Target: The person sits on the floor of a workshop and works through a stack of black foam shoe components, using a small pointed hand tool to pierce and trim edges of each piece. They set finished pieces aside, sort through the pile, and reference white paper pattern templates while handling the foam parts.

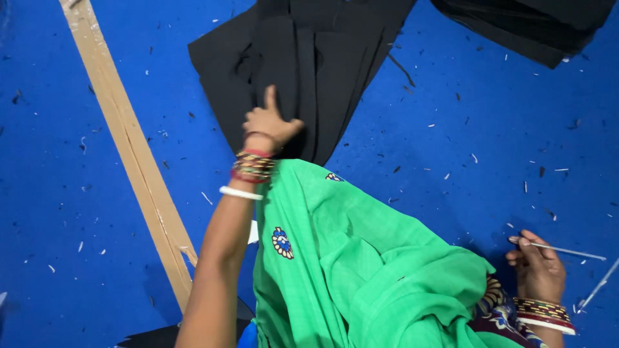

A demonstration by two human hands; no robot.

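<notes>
Green cloth | left hand grips black fabric | right hand pinches stick

Bright, even light from overhead, your blue floor saturated, no glare. Soft shadow under your right hand. Black fabric swallows detail, folds barely readable. Slight motion blur on your left hand; frame edges soft.

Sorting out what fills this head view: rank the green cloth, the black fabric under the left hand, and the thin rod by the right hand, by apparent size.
1. green cloth, though nearest the camera
2. black fabric
3. thin rod
</notes>
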